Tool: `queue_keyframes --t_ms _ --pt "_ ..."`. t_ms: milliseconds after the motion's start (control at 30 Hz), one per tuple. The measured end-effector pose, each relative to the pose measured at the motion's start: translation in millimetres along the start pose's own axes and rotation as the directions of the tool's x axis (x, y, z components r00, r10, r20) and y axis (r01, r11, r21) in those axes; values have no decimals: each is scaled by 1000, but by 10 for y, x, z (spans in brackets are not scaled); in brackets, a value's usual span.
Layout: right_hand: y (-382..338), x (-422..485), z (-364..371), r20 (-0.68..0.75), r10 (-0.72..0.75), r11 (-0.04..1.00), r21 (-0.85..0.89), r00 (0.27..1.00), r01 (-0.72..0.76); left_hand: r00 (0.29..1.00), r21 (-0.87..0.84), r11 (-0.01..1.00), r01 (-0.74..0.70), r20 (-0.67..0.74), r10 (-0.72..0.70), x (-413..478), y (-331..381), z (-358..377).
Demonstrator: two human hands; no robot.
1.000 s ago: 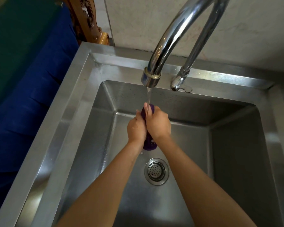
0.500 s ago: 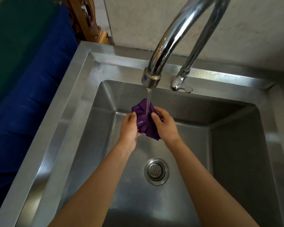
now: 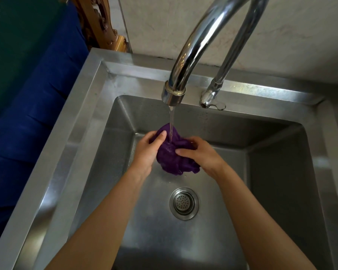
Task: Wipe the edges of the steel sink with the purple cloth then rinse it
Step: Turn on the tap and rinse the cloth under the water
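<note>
Steel sink (image 3: 66,145) filled most of the view, with droplets on its left basin wall. Blue padded furniture (image 3: 28,123) lay along its left side, and a pale wall (image 3: 281,36) rose behind the far rim. A curved chrome faucet (image 3: 195,45) rose from the far rim and arched nearward, hiding part of the wall. A carved wooden piece (image 3: 102,26) stood by the far left corner. Both forearms reached in from the near edge. Left hand (image 3: 146,151) and right hand (image 3: 201,154): each grip clamped on the purple cloth (image 3: 170,154), bunched between them under the spout. The drain strainer (image 3: 184,203) lay near of the hands, between the forearms. A thin water stream (image 3: 171,123) fell onto the cloth.
</note>
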State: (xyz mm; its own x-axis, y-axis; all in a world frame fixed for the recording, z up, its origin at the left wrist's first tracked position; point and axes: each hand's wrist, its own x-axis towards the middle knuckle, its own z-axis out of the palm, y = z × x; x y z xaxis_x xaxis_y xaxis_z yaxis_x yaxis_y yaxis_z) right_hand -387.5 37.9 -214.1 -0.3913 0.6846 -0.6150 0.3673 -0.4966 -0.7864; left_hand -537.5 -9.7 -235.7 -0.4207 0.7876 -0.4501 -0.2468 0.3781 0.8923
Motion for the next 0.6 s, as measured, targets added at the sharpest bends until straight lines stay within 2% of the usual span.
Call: queue_keyframes --t_ms 67,133,200,267,333,400,433,533,600 --pt "9 -3 -103 -96 -15 984 -180 995 -3 998 -3 998 -58 -2 58 -18 3 -16" --pt "7 -8 -175 -177 -123 971 -224 977 82 997 7 997 -80 11 80 -22 2 -29" --pt "-25 -36 -194 -168 -238 957 -208 957 202 994 21 995 -96 56 94 -6 8 -60" --pt "-59 -66 -180 -103 -290 947 -174 951 270 989 26 994 -105 105 101 16 16 -83" --pt "-95 -92 -167 -80 -303 950 -108 950 294 981 41 994 -105 171 97 24 10 -98" --pt "-116 -90 -168 -125 -297 955 -36 947 295 973 25 995 -96 212 88 20 2 -103" --pt "-111 -73 -172 -170 -300 954 -75 939 291 973 18 995 -94 215 88 26 -6 -100" --pt "-64 -32 -105 -276 -376 882 -399 885 251 988 -24 998 -58 141 60 5 14 -20" --pt "-64 -68 47 -298 -413 869 -411 861 275 1000 -100 995 -17 16 19 -25 25 114"
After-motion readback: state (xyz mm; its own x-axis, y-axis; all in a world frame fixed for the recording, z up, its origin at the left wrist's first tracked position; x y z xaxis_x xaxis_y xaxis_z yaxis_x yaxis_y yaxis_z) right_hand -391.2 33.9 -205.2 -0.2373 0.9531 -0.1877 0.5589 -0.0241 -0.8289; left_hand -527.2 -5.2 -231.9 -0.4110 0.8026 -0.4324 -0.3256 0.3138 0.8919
